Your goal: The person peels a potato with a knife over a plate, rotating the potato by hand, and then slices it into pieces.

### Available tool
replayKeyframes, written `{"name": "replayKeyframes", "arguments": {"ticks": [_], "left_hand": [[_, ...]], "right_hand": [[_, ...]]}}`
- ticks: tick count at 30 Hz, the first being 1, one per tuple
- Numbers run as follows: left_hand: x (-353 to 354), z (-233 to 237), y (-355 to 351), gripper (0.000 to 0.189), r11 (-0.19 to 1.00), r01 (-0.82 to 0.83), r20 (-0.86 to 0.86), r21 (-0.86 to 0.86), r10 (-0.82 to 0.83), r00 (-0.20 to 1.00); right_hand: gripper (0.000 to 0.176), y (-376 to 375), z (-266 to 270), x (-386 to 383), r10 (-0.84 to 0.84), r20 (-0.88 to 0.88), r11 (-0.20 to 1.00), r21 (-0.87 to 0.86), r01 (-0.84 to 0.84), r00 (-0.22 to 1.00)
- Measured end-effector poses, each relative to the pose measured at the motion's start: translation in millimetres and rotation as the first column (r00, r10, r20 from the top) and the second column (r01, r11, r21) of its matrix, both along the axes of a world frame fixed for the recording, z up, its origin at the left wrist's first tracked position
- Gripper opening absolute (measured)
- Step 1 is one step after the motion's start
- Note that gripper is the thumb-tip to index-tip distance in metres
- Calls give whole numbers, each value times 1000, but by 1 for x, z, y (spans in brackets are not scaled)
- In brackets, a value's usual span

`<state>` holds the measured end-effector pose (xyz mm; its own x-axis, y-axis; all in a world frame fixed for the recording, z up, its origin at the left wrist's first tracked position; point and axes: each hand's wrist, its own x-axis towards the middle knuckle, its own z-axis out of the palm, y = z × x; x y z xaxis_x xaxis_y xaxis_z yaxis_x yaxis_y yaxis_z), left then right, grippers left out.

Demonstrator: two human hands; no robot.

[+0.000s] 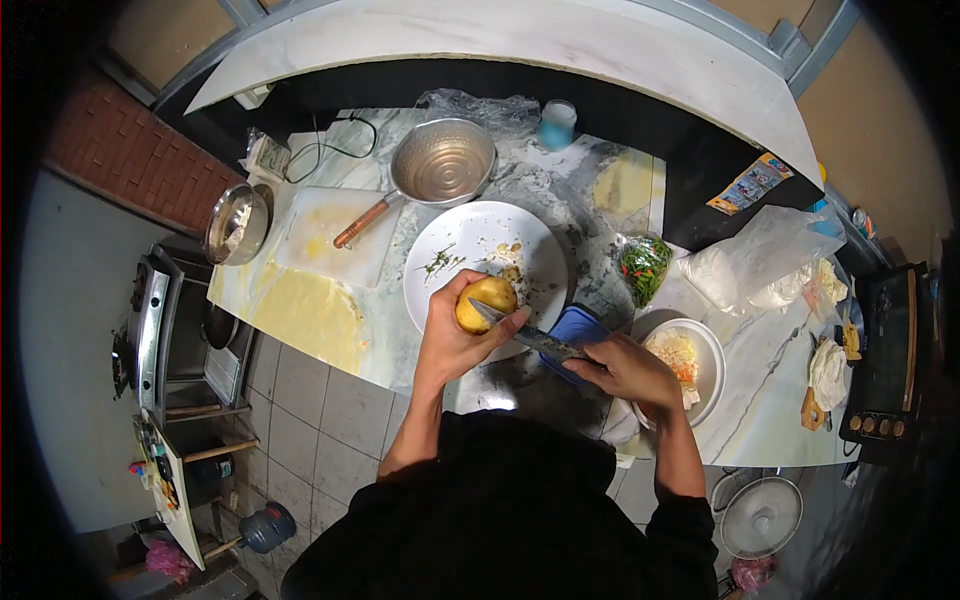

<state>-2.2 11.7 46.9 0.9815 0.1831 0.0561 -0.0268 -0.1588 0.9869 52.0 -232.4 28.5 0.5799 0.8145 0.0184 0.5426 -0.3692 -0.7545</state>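
Observation:
A yellow potato (487,303) is gripped in my left hand (450,325) above a large white plate (432,268). My right hand (630,372) is closed around the handle of a knife (545,343), whose blade tip lies against the potato. My left thumb rests close to the blade. On the plate lie small green stems (440,262) and dark and light scraps (510,252). Beneath the knife, partly hidden, is a blue container (580,325). To the right of my right hand stands a white bowl (712,370) holding a shredded white and orange mixture.
Behind the plate sits a metal saucepan (443,160) with its handle over a white cutting board (320,215). A metal bowl (238,225) is at the left edge. A bag of chillies (643,268), a plastic bag (755,262) and a dark oven (880,350) lie rightward.

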Motion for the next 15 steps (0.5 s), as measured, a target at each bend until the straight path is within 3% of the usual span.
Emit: {"name": "replayKeyframes", "arguments": {"ticks": [6, 9, 11, 15], "left_hand": [[2, -10, 0, 40, 1000, 2, -7, -23, -2, 1000], [1, -2, 0, 45, 1000, 8, -4, 10, -8, 1000], [1, 1, 2, 48, 1000, 25, 2, 7, -25, 1000], [0, 3, 0, 52, 998, 52, 9, -45, -52, 999]], "right_hand": [[31, 4, -1, 1, 66, -68, 998, -15, -67, 996], [31, 4, 2, 0, 38, -27, 997, 63, -37, 999], [30, 3, 17, 0, -44, -101, 999, 8, 45, 994], [30, 5, 13, 2, -87, -37, 996, -20, 87, 995]]}}
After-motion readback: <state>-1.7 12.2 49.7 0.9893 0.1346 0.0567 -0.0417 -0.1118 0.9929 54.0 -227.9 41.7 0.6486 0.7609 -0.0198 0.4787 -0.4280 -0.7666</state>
